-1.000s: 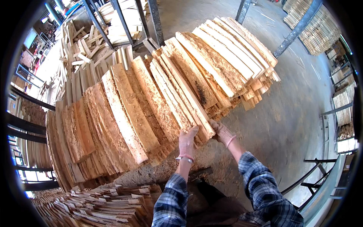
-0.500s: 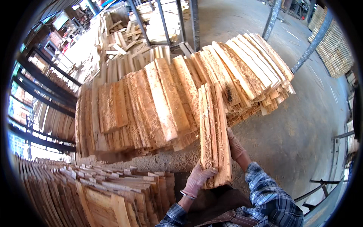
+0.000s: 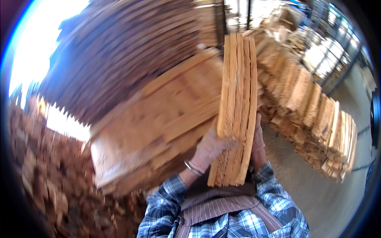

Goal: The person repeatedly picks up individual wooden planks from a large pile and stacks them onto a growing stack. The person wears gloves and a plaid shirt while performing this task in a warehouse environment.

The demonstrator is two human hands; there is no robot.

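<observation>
Blue-and-white plaid sleeves, dusky mauve apron band with pale pinstripes, golden-tan boards, grey floor.

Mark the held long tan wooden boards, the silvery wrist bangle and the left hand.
Long tan wooden boards (image 3: 233,107), head view: bundle's middle.
Silvery wrist bangle (image 3: 192,168), head view: outer band.
Left hand (image 3: 209,148), head view: its back.

We are holding a bundle of long, narrow, tan wooden boards in front of us, several pieces pressing together side by side with their rough, grainy edges facing us. The bundle is running lengthwise away from our body, its far end slanting slightly to the right. Thin dark gaps are showing between some of the boards, and their near ends are lining up almost evenly.
</observation>
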